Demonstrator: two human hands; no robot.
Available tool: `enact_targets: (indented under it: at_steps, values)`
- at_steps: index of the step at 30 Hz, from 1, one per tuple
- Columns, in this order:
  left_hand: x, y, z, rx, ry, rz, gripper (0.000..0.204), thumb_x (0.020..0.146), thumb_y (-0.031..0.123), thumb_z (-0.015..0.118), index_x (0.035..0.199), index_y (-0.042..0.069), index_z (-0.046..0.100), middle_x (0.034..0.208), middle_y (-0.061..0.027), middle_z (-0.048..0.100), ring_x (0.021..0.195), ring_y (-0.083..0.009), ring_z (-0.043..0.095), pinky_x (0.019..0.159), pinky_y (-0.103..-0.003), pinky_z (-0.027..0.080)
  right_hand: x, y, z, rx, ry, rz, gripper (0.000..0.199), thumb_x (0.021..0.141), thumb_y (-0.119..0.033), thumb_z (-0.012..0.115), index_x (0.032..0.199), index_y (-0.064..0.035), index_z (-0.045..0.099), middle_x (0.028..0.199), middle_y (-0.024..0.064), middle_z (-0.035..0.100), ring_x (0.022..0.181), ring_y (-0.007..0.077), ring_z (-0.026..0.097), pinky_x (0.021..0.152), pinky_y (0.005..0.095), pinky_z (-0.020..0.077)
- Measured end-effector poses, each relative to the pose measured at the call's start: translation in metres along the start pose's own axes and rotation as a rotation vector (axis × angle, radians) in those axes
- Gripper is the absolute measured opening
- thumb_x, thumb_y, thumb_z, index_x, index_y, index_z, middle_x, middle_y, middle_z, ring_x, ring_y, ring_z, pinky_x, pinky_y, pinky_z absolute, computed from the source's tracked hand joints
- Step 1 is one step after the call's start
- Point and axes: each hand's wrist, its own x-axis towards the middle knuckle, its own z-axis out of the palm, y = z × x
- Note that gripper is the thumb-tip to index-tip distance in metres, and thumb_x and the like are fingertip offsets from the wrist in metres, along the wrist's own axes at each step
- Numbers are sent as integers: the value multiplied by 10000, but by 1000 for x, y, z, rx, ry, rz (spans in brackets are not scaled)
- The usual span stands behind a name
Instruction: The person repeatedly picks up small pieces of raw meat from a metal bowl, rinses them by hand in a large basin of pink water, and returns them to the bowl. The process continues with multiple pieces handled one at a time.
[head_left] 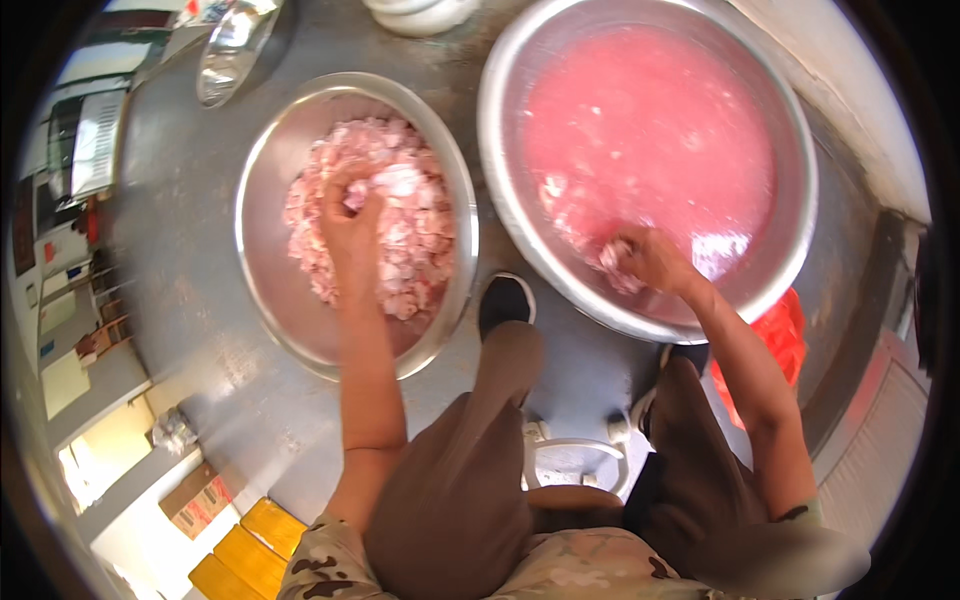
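Large metal basin (pixel 505 160) of pink water (pixel 650 130) is the landmark. Right hand (pixel 655 262) is inside the basin at its near side, fingers curled and clamped on a meat clump (pixel 615 264), which sits at the fingertips. Left hand (pixel 351 225) is left of the basin, over a meat pile (pixel 420 230) in a smaller bowl (pixel 266 225); thumb and fingers curve around a small piece (pixel 357 192), can't tell if gripped.

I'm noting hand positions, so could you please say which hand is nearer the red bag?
Right: the right hand is inside the larger basin, the red bag outside its rim; the left hand is farther left, in the smaller basin.
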Motion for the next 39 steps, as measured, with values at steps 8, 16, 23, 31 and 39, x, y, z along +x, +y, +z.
enact_targets:
  at_steps: [8, 16, 23, 31, 39]
  values:
    - [-26, 24, 96, 136, -220, 311, 295, 829, 35, 577, 1124, 42, 575, 1167, -89, 573, 1091, -218, 536, 934, -333, 434, -24, 0, -19, 1001, 121, 135, 272, 866, -81, 580, 1124, -9, 526, 981, 81, 626, 816, 175, 639, 648, 283, 559]
    - [-74, 17, 191, -142, -838, -189, 380, 902, 211, 591, 1205, 4, 495, 1023, -72, 581, 887, -115, 554, 745, -254, 464, -46, -25, -24, 858, 10, 58, 362, 909, -195, 544, 1222, -21, 490, 1051, 86, 622, 853, 167, 648, 706, 291, 556]
    - [-68, 6, 182, -618, -833, -514, 168, 904, 104, 545, 1065, 57, 552, 995, -60, 612, 909, -138, 586, 800, -293, 489, -52, -34, -28, 827, 9, 81, 367, 936, -257, 517, 1198, -1, 499, 1016, 99, 624, 840, 170, 643, 622, 279, 537]
    - [-67, 3, 176, -1027, -788, -822, 198, 880, -9, 496, 1067, 38, 537, 1057, -113, 588, 971, -221, 591, 854, -343, 511, -52, -31, -27, 738, 106, -17, 366, 925, -239, 519, 1180, 22, 503, 1001, 99, 618, 838, 146, 607, 636, 274, 527]
    - [-65, 2, 174, -1098, -862, -704, 262, 839, -57, 481, 1082, 22, 543, 1062, -121, 584, 1003, -218, 574, 893, -338, 477, -52, -29, -27, 784, 211, -82, 353, 904, -165, 542, 1208, 5, 487, 1095, 81, 581, 924, 148, 590, 793, 294, 484]
